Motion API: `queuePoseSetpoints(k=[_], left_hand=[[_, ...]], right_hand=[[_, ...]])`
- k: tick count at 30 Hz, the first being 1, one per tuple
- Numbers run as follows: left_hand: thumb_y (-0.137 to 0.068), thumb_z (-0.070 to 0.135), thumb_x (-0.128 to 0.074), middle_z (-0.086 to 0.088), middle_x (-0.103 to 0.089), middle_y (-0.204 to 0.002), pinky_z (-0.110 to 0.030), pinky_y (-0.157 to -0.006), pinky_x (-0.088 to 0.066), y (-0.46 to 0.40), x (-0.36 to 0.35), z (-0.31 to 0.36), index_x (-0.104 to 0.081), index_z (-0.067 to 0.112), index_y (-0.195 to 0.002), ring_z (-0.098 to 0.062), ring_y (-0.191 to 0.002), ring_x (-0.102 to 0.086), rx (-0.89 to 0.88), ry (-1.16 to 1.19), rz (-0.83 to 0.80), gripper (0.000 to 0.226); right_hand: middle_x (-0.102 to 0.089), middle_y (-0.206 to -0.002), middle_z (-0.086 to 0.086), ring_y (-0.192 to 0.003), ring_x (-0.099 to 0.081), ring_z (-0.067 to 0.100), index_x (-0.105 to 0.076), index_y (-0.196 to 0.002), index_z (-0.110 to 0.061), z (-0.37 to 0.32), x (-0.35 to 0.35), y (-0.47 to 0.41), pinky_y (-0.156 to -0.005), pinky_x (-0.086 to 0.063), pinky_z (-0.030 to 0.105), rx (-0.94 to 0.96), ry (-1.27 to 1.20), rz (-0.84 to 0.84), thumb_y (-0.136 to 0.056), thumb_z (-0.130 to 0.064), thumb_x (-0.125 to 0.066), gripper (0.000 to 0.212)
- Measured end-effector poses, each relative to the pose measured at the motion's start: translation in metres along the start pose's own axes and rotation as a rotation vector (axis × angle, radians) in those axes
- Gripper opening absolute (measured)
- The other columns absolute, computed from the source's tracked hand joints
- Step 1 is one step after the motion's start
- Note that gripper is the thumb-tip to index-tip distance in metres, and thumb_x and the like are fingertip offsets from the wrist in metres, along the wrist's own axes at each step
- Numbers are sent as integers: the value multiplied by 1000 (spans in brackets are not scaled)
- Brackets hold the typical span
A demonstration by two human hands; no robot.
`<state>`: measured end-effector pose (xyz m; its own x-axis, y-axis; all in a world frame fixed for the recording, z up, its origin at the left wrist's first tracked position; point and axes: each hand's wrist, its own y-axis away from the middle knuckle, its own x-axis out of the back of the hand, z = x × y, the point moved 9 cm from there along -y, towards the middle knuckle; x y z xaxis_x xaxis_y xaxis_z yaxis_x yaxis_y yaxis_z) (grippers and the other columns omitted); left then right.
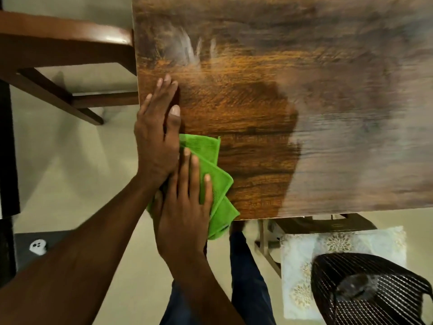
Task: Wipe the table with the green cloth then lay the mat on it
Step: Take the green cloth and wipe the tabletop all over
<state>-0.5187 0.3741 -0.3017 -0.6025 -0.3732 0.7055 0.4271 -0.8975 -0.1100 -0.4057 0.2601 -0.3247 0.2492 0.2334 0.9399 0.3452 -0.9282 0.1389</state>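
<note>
At the table's (304, 102) near left corner, the green cloth (218, 184) lies folded, partly overhanging the edge. The right hand (185, 207) presses it with flat fingers; the left hand (157, 132) rests flat beside it, neither grip curled. Pushed outward, the cloth could slide off onto the floor (77, 160).

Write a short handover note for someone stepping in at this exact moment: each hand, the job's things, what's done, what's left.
Left hand: flat, fingers straight, at the table's left edge.
Right hand: flat, pressing the folded green cloth on the near left corner.
Done: the area near the cloth looks darker, apparently wiped; the rest is hazy.
Left: wipe the remainder. A patterned mat lies below beside a black fan, likely the one to lay on.
</note>
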Motion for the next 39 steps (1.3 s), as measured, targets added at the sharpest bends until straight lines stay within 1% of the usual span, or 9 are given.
queuePoseSetpoints(k=[3,7,11,15,19,25,30,34,39], left_hand=[[-114,24,-44,-10,-46,-167,-53,-130,-30,1,-1,4,-49,6,-159,-24,-160,-38,-9,-11,-23,49],[-115,31,-40,-11,-29,-176,-48,-135,-15,6,-9,9,-34,7,-167,-22,-166,-21,-5,-99,-78,58],[-116,39,-32,-10,-19,-179,-45,-136,-8,16,-24,33,-23,7,-170,-21,-168,-11,-163,-312,-164,64],[-115,38,-22,-10,-9,-181,-46,-137,-7,47,-73,79,-14,7,-172,-21,-169,-4,-135,-356,-241,65],[-116,34,-17,-10,-8,-181,-45,-136,-12,57,-92,82,-10,7,-172,-21,-169,-5,-69,-397,-169,62],[-113,34,-20,-12,-2,-181,-46,-136,-12,60,-99,84,-6,6,-172,-23,-169,0,-103,-475,-205,67],[-108,24,-24,-10,-5,-181,-46,-136,-14,58,-98,81,-8,7,-172,-22,-169,-2,-90,-495,-221,69],[-113,25,-23,-9,-5,-181,-46,-136,-13,57,-102,81,-9,8,-173,-22,-169,-2,-91,-500,-216,64],[-113,26,-25,-9,-4,-181,-48,-135,-15,57,-103,79,-7,9,-173,-21,-169,-2,-85,-524,-227,65]], right_hand=[[-2,-182,6,-169,-3,19,-9,-173,-14,22,9,-3,-136,-3,44,50,13,6,-113,-44,-34,72],[-4,-182,3,-168,-5,17,-10,-173,-16,110,41,-4,-135,-13,46,-17,77,39,-107,-45,-41,79],[-7,-182,1,-168,-6,14,-15,-173,-17,167,71,-32,-134,-17,47,59,127,37,-106,-43,-37,75],[-12,-181,2,-168,-10,14,-18,-172,-16,159,87,-115,-134,-17,45,121,147,82,-112,-42,-30,66],[-15,-181,1,-167,-14,15,-20,-172,-18,152,96,-188,-133,-19,42,170,203,107,-113,-41,-27,64],[-7,-182,5,-168,-5,19,-14,-173,-13,184,89,-94,-135,-17,48,66,160,108,-114,-37,-33,66],[-7,-182,4,-168,-6,18,-14,-173,-15,197,83,-42,-134,-20,49,40,174,64,-110,-38,-33,69],[-10,-181,-3,-168,-7,11,-19,-173,-19,202,91,-72,-134,-17,45,-56,27,95,-112,-44,-28,66],[-6,-182,0,-168,-5,13,-12,-173,-18,191,99,-171,-134,-16,44,-1,141,108,-114,-46,-25,67]])
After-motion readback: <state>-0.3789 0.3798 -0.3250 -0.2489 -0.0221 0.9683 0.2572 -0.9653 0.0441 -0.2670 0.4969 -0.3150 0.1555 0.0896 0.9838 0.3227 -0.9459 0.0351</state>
